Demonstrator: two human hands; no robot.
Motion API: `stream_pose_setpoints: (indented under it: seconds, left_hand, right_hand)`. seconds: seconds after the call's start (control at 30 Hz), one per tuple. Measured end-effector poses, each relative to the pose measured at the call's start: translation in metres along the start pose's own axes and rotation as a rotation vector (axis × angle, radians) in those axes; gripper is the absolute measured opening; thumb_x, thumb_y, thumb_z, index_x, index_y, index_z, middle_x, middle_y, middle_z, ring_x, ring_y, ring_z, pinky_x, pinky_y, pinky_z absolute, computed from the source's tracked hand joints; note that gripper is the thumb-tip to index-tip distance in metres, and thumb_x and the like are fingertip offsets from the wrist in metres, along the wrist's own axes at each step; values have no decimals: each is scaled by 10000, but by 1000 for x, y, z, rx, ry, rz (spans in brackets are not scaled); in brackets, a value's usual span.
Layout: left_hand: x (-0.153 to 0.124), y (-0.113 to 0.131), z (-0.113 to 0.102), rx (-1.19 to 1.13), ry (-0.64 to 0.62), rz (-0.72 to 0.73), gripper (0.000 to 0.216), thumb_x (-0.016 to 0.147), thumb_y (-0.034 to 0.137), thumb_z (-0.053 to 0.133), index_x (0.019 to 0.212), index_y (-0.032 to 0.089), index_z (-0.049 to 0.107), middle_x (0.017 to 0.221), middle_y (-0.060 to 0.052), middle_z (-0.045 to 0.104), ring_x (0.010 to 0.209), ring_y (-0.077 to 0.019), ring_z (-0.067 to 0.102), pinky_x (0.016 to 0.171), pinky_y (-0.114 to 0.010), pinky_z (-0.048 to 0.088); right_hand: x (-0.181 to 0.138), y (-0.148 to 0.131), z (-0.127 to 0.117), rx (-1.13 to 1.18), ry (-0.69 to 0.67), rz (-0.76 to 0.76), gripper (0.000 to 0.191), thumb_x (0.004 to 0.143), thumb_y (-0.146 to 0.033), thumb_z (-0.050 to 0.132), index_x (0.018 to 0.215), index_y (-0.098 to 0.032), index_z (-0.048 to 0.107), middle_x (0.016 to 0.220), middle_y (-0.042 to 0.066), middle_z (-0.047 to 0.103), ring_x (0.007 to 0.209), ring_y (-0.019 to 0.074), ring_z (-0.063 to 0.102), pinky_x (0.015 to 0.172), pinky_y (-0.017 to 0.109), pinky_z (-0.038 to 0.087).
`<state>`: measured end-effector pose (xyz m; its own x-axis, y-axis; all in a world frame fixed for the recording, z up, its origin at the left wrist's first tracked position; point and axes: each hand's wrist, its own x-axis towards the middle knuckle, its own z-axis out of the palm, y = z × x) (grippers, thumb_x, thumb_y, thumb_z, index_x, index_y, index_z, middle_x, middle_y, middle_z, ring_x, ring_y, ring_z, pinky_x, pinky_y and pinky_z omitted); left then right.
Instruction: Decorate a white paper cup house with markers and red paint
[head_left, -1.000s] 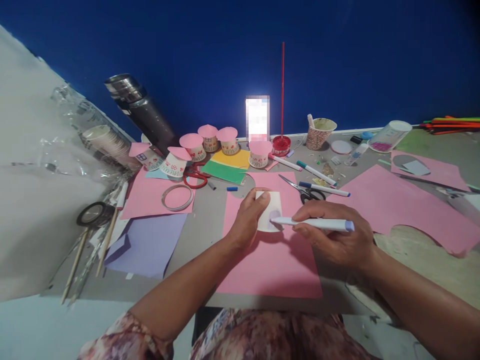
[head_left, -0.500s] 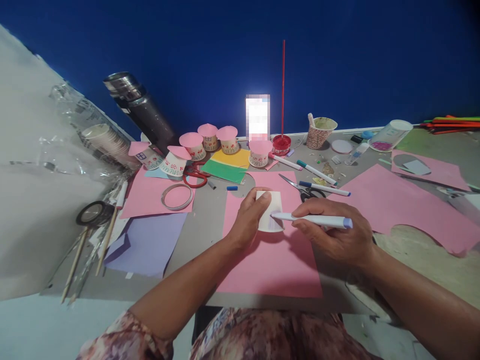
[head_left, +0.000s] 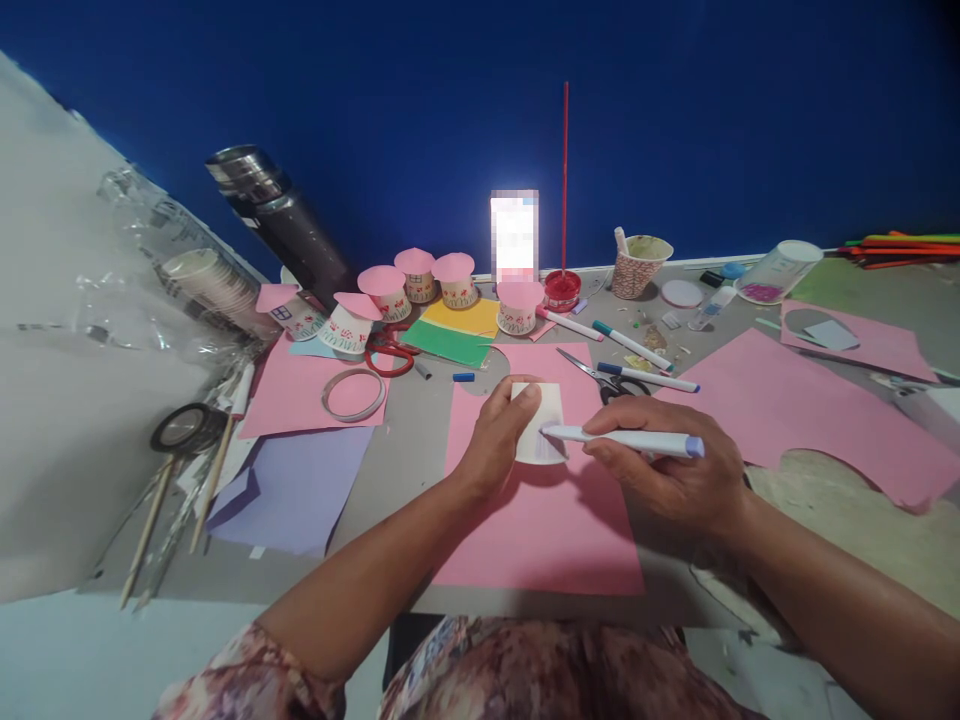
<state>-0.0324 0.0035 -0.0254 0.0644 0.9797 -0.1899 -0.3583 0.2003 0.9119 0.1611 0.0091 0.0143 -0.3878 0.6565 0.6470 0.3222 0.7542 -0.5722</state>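
Observation:
My left hand [head_left: 495, 438] grips a small white paper cup [head_left: 550, 408] from its left side, thumb on the front. The cup is upside down, wide rim toward me, above a pink paper sheet [head_left: 536, 545]. In my right hand [head_left: 671, 465] is a white marker with a light purple end [head_left: 637, 441], held almost level. Its tip touches the cup's side, where a faint purple patch shows. Scissors [head_left: 604, 382] with dark handles lie just beyond my right hand, beside a blue-capped marker [head_left: 652, 377]. Fingers behind the cup are hidden.
Several decorated cups with pink cone roofs [head_left: 454, 280] stand at the back. A lit phone [head_left: 514, 235] leans on the blue wall. To the left are a dark flask [head_left: 289, 225], a tape roll [head_left: 354, 395] and purple paper [head_left: 300, 490]; pink offcuts [head_left: 750, 390] lie right.
Both hands, the cup and the marker stay almost where they were. The marker tip remains against the cup; I see only a very slight shift of the whole view.

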Motion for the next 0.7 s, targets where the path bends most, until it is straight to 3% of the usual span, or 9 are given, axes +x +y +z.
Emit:
stream_pose_setpoints:
  seconds: [0.43, 0.7]
  left_hand:
    - [-1, 0, -1, 28, -9, 10, 476, 902, 628, 739, 1085, 196, 659, 832, -10, 640, 703, -151, 601, 635, -259, 481]
    - [-1, -2, -2, 61, -3, 29, 466, 920, 622, 721, 1098, 195, 666, 862, -13, 636, 737, -151, 593, 656, -259, 478]
  right_hand:
    - [2, -2, -1, -17, 24, -53, 74, 977, -187, 688, 942, -224, 741, 833, 44, 835, 675, 173, 788, 654, 246, 617]
    - [1, -2, 0, -48, 25, -5, 98, 985, -236, 684, 921, -233, 758, 826, 47, 834, 669, 184, 782, 638, 265, 617]
